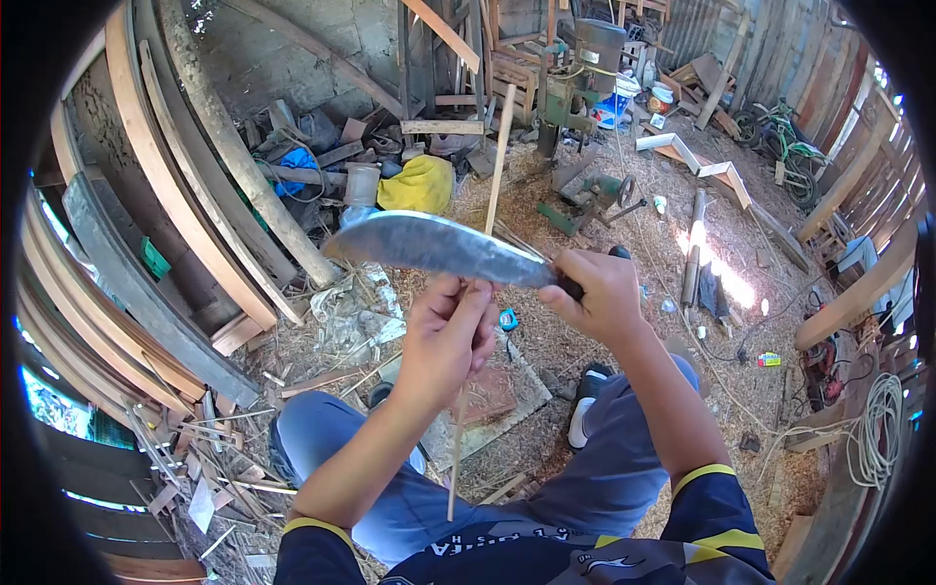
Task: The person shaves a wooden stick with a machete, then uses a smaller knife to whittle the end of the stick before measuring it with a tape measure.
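My right hand [597, 297] is wrapped around the dark handle of a machete [439, 244]. Its broad, curved blade points left, raised in front of me. Below the blade, my left hand [448, 331] pinches a thin wooden stick [501, 156]. The stick stands nearly upright, leaning a little right at its top, and its lower end [455, 468] hangs down between my knees. Where blade and stick cross, the blade hides part of the stick, just above my left fingertips. Under my hands, a flat board [531, 395] lies on the ground between my feet.
Long curved planks [175, 175] lean at the left, above a heap of wood scraps [214, 439]. A yellow sack [417, 185] and a green metal machine [585, 200] stand ahead. A blue tape measure [507, 319] lies near the board. Coiled rope [876, 429] hangs at the right.
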`<state>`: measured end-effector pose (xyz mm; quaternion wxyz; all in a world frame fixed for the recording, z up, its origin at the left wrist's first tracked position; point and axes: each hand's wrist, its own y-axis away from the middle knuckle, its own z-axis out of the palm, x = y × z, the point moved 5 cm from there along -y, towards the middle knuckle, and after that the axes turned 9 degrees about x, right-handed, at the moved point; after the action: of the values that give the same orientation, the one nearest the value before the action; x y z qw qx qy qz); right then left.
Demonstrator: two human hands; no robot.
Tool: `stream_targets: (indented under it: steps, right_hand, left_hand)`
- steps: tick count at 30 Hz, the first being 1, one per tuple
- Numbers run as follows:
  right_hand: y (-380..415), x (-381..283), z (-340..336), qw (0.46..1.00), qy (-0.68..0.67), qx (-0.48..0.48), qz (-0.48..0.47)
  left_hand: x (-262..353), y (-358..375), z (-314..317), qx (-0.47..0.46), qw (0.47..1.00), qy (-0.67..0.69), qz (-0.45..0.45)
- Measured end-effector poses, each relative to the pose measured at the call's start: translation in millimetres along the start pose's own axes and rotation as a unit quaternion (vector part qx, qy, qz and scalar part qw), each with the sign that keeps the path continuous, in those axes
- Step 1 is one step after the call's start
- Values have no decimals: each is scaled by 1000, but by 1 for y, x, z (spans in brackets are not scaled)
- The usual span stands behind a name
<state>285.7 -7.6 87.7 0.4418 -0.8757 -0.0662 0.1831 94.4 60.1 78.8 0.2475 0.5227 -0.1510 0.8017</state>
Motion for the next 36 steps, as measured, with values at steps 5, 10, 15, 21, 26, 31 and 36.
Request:
stream_targets:
  steps: [5, 10, 15, 21, 26, 31, 36]
  right_hand:
    - [2, -8, 8, 998, 9, -12, -56]
    - [-1, -11, 11, 996, 38, -20, -76]
    - [-14, 22, 3, 990, 129, 17, 45]
    - [-9, 59, -11, 973, 112, 40, 200]
    - [1, -11, 25, 999, 36, -31, -8]
    - [-7, -19, 23, 992, 37, -21, -121]
    - [-21, 60, 0, 977, 147, 44, 149]
  left_hand:
    - [-14, 7, -8, 16, 1000, -20, 13]
    - [-17, 14, -18, 54, 996, -74, 14]
    - [-17, 23, -23, 7, 999, -41, -7]
    - [-26, 29, -33, -1, 999, -36, -20]
    - [-22, 30, -37, 40, 998, -35, -41]
    - [-26, 32, -38, 26, 997, -58, -44]
    - [-35, 40, -38, -23, 995, 8, -102]
